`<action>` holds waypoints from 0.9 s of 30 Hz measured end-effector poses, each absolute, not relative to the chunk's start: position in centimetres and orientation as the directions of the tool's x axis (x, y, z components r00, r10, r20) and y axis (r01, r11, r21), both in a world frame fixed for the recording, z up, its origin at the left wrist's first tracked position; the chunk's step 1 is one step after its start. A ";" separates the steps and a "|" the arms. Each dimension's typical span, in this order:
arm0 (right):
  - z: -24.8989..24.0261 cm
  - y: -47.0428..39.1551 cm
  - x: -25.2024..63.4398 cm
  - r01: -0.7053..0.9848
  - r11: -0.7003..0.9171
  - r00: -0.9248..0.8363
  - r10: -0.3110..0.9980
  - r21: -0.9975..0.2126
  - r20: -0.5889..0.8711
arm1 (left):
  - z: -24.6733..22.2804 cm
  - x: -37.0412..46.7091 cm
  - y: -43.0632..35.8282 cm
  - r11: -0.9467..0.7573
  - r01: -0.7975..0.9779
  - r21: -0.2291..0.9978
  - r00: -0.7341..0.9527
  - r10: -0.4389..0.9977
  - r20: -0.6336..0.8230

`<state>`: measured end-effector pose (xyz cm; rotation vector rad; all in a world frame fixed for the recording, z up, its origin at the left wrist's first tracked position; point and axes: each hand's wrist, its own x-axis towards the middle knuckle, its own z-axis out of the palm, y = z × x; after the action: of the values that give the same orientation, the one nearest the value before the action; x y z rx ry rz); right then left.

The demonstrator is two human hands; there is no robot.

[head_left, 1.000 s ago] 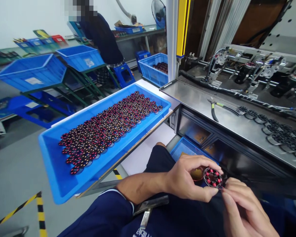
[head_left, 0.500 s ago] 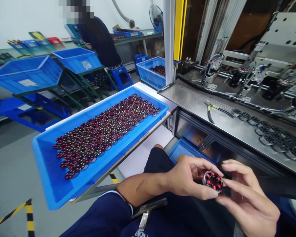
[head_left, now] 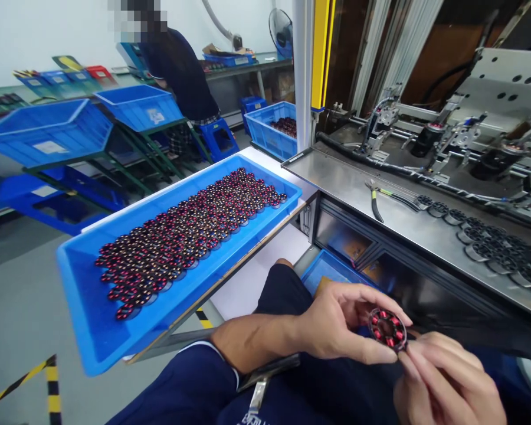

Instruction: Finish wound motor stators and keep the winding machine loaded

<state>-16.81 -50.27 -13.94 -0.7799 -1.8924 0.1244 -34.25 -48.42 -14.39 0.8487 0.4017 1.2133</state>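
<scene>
My left hand (head_left: 343,324) is closed around a motor stator (head_left: 390,340), a dark ring with red wire windings inside, gripped between thumb and index finger. The stator's open face is turned up toward me. My right hand (head_left: 451,378) has its fingertips pinched together at the ring's lower right edge; whatever is between them is too small to make out. To the left of my hands, a long blue tray (head_left: 82,313) holds rows of similar stators (head_left: 190,236) with red windings.
On the metal ledge (head_left: 336,177) at right lie cutting pliers (head_left: 376,200) and several dark bare rings (head_left: 482,242). Machine fixtures (head_left: 427,139) stand behind it. A blue bin (head_left: 323,271) sits below. A co-worker (head_left: 181,71) sits at the back bench near blue crates (head_left: 137,106).
My right hand has moved down and its spread fingers have come together in a pinch at the stator's lower edge. The stator has shifted slightly right in my left hand.
</scene>
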 end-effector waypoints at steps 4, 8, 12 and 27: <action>-13.9 -51.6 -17.9 0.520 0.663 -0.101 0.674 -0.538 0.732 | -14.9 -33.3 -48.5 -0.278 -0.588 0.760 0.096 0.909 0.406; -14.1 -51.4 -18.8 0.412 0.610 -0.031 0.751 -0.676 0.659 | -15.1 -32.7 -48.6 -0.479 -0.456 0.750 -0.017 0.847 0.532; -15.0 -50.1 -19.1 0.320 0.671 0.034 0.697 -0.668 0.716 | -15.5 -33.0 -48.8 -0.304 -0.510 0.805 0.052 0.923 0.381; -13.7 -49.3 -16.4 0.490 0.731 -0.217 0.629 -0.475 0.746 | -14.9 -35.3 -47.8 0.009 -0.300 0.954 0.458 0.879 0.136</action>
<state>-16.38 -49.29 -13.73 -0.8665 -1.8699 0.1642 -35.29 -47.82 -14.93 1.2299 0.6023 1.0130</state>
